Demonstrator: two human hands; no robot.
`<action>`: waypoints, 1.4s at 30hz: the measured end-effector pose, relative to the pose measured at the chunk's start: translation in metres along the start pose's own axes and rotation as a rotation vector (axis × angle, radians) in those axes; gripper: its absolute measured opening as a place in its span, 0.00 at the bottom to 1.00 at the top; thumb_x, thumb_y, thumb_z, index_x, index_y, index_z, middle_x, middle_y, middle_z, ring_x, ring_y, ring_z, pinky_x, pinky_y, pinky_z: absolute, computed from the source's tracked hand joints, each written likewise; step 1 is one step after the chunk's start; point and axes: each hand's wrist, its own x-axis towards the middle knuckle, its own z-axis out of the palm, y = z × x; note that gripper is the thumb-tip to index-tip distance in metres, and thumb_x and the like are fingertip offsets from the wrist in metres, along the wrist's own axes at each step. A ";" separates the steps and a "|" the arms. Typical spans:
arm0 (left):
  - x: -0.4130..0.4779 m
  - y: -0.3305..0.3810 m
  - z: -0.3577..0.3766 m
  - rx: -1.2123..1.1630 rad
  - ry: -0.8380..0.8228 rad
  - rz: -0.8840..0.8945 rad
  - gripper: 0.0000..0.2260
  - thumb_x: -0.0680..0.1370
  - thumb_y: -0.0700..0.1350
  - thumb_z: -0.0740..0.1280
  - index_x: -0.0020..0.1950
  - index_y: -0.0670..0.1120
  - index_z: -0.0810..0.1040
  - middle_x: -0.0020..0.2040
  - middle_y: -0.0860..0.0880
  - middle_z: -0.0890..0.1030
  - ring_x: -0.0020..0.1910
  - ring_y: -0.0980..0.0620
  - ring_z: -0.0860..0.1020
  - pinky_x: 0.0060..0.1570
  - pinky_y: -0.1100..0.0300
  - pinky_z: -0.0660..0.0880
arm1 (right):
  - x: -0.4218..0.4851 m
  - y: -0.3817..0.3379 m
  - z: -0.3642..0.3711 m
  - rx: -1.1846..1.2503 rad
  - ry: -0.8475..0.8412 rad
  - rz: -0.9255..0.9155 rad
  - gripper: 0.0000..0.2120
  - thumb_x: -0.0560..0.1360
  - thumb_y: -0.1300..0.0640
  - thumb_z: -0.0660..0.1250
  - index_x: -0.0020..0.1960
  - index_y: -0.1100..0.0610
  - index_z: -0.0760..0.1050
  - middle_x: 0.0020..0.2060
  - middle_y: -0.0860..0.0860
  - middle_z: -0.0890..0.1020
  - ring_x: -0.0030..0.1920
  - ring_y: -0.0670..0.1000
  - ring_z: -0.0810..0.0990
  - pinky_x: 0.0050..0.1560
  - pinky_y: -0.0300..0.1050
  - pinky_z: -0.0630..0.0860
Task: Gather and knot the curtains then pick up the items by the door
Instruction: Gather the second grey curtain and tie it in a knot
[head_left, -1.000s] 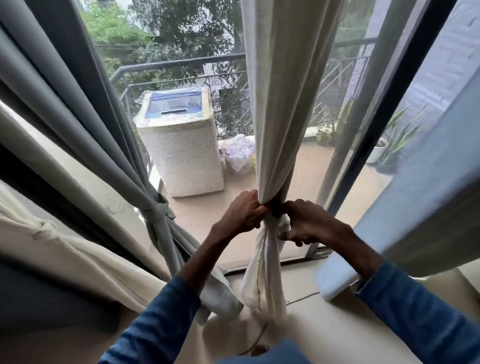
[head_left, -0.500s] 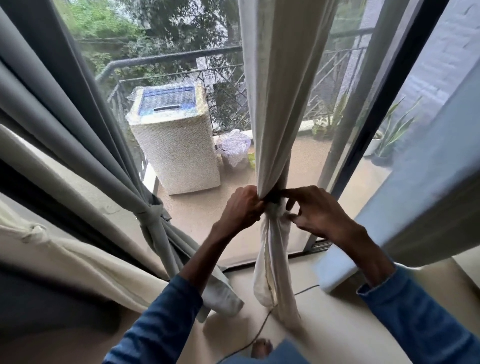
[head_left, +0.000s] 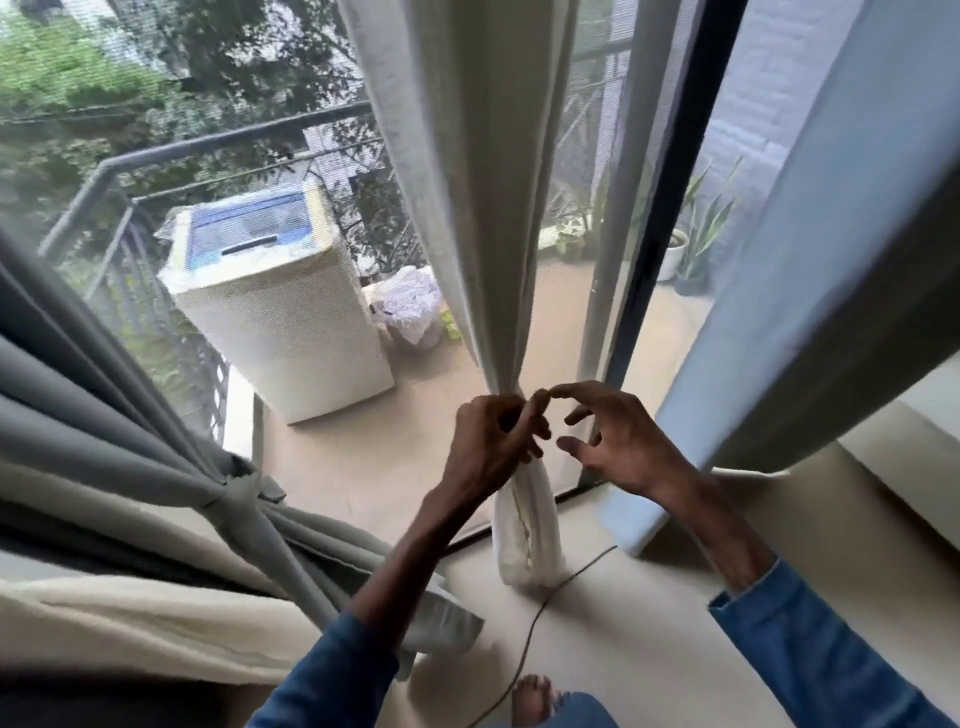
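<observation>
Left hand: fingers are curled round the gathered neck of the cream curtain, so that the bunch is kept from slipping loose
Right hand: nothing is held; the fingers are spread and loosely bent just right of the cream curtain; the forefinger tip is set against the left hand
Cream curtain: narrowed to a neck at the left hand; its tail is hung from there to the floor; a finished knot cannot be confirmed, the neck being covered
Cable: laid on the floor at the foot of the cream curtain
Door frame: just right of the cream curtain
Grey curtain: left of the cream curtain; already knotted
Step judged: knot being seated; door items not yet collected
</observation>
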 end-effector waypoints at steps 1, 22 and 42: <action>0.003 0.005 0.009 0.000 -0.025 0.033 0.19 0.82 0.55 0.66 0.41 0.42 0.84 0.36 0.50 0.86 0.31 0.52 0.85 0.35 0.46 0.83 | -0.001 0.002 -0.005 -0.004 0.018 0.001 0.26 0.69 0.63 0.78 0.65 0.52 0.78 0.57 0.47 0.81 0.48 0.44 0.83 0.38 0.44 0.82; 0.128 0.185 0.172 -0.007 -0.073 0.529 0.05 0.81 0.47 0.68 0.47 0.48 0.82 0.43 0.55 0.84 0.37 0.58 0.84 0.35 0.51 0.82 | -0.020 0.063 -0.276 -0.164 0.585 -0.062 0.08 0.74 0.64 0.72 0.49 0.54 0.85 0.51 0.45 0.84 0.47 0.44 0.84 0.35 0.43 0.82; 0.259 0.495 0.233 0.064 0.723 1.017 0.29 0.72 0.45 0.74 0.70 0.42 0.66 0.64 0.48 0.71 0.58 0.47 0.75 0.57 0.51 0.76 | 0.082 0.040 -0.564 -0.183 0.860 -0.468 0.11 0.73 0.61 0.74 0.55 0.52 0.83 0.51 0.41 0.83 0.47 0.43 0.83 0.38 0.31 0.78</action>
